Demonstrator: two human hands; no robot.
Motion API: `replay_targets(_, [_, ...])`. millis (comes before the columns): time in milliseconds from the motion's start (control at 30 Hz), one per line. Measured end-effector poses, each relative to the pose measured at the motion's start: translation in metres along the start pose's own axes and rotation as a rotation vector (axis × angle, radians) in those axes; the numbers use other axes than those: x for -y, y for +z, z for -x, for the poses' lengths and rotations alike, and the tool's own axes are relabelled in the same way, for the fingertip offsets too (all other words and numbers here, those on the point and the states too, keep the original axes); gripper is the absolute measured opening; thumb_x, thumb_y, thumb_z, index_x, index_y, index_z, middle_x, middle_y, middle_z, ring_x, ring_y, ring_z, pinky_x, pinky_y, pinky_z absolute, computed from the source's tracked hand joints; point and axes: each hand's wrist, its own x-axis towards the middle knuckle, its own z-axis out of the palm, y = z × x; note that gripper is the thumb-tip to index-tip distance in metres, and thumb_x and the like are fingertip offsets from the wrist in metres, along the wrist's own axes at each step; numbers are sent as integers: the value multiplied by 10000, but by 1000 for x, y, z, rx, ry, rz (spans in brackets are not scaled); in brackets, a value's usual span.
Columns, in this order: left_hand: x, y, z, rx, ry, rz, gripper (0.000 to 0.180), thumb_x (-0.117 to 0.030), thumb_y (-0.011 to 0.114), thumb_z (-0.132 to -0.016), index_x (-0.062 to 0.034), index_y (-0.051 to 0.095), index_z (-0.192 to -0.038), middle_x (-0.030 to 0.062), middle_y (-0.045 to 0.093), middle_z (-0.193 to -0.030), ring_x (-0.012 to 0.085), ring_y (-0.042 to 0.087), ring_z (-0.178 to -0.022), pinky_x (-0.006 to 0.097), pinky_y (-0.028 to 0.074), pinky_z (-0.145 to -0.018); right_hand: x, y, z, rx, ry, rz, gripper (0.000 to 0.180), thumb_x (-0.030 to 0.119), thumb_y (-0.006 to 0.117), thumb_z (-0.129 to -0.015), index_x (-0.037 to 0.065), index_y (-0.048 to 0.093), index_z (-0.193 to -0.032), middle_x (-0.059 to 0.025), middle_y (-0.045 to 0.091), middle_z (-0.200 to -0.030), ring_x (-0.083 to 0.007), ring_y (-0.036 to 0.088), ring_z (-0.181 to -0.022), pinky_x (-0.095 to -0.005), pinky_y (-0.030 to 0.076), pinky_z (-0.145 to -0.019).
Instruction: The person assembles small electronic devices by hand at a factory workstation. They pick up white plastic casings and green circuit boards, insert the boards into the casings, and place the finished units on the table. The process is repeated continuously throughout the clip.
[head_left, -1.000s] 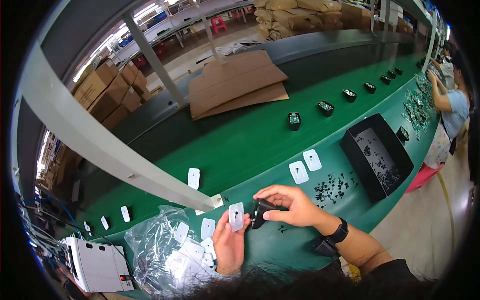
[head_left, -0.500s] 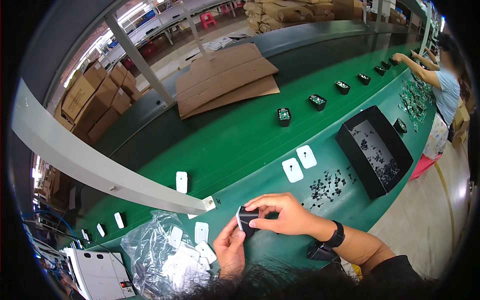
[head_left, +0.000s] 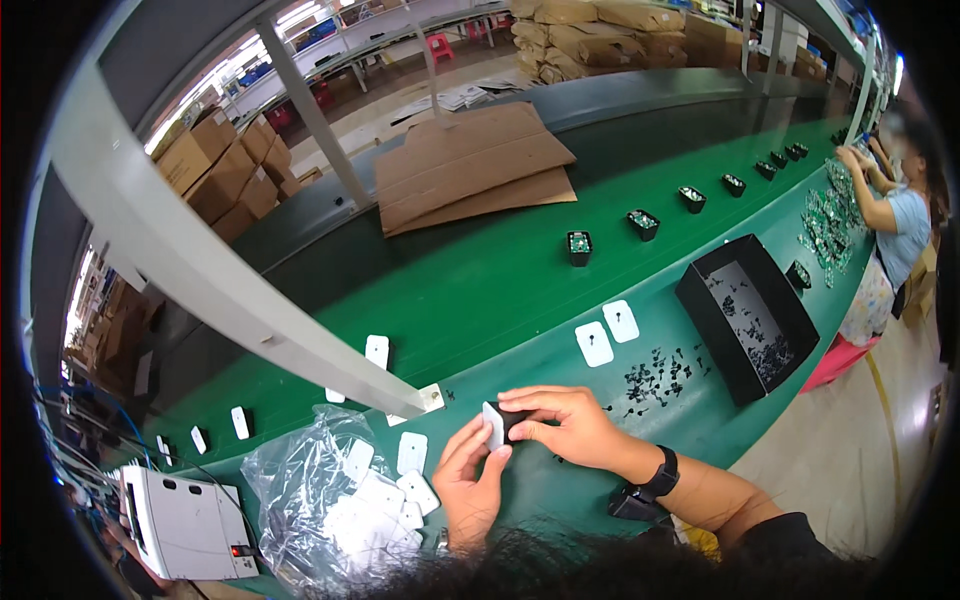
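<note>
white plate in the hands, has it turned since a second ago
Yes. The white plate earlier lay face-up in the left hand; now it stands edge-on, pressed against the small black part under the right hand, beside the grey beam's end.

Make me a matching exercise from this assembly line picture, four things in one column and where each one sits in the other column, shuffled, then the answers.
Things:
1. small white plate
2. black tray
3. clear plastic bag
4. flattened cardboard sheets

Places:
A. on the far side of the green conveyor belt
B. pinched between the left hand and the right hand
C. to the left of the hands, with white plates in it
D. to the right of the hands, with small black parts lying in it

Pairs: 1-B, 2-D, 3-C, 4-A
</note>
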Motion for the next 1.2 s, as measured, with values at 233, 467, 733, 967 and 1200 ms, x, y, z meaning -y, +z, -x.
replay_targets(233, [-1,2,-3,-232,307,-330,470,-4,800,-777,40,587,-1193,211,613,-1279,275,653,-1101,328,566,-828,-13,31,-31,62,158,4,365,-17,688,-861,1,538,-1194,-98,664,-1131,-151,669,-1002,-308,571,-843])
replay_targets(467, [-19,-22,-2,-231,288,-1035,336,-53,631,-781,20,567,-1102,253,540,-1275,438,471,-1208,541,322,-1023,-60,-6,-172,146,135,506,334,6,685,-830,26,591,-1150,-81,682,-1015,-157,680,-848,-318,564,-762])
replay_targets(733, [-2,-53,-8,-285,-7,-1349,392,-127,666,-756,37,564,-1098,292,537,-1239,427,474,-1226,558,291,-1042,-50,-1,-178,113,-153,1035,392,194,768,-750,106,631,-1107,-166,644,-1099,-387,565,-1112,-446,479,-980])
replay_targets(967, [5,-63,-12,-289,-16,-1377,293,-66,663,-714,6,575,-983,203,551,-1040,371,519,-1050,485,351,-892,14,0,-121,66,-373,931,243,146,731,-776,73,653,-995,-158,625,-1065,-329,583,-1056,-420,482,-931])
replay_targets(1200, [-5,-57,-14,-252,108,-1095,306,57,652,-730,-37,586,-1014,190,553,-1008,391,587,-889,474,457,-770,29,-34,-29,744,-27,780,63,92,671,-768,33,686,-788,-77,677,-772,-252,650,-736,-372,525,-670])
